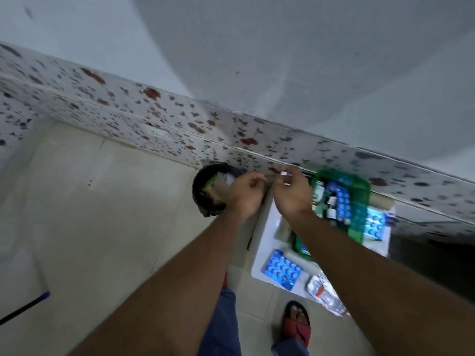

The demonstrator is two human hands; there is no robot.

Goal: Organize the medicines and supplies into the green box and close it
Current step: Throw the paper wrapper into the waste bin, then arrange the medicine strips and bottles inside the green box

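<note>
The green box stands open on a small white table against the wall, with blue blister packs and small bottles inside. A blue blister pack and a silver strip lie on the table's near part. Another blue pack lies beyond the box. My right hand pinches a small white item above the table's left edge. My left hand hovers over a black bin with its fingers curled; what it holds, if anything, is hidden.
The black bin stands on the tiled floor left of the table and holds scraps. A speckled tile skirting runs along the wall behind. A dark stick with a blue tip lies at the lower left. My foot in a red sandal is below the table.
</note>
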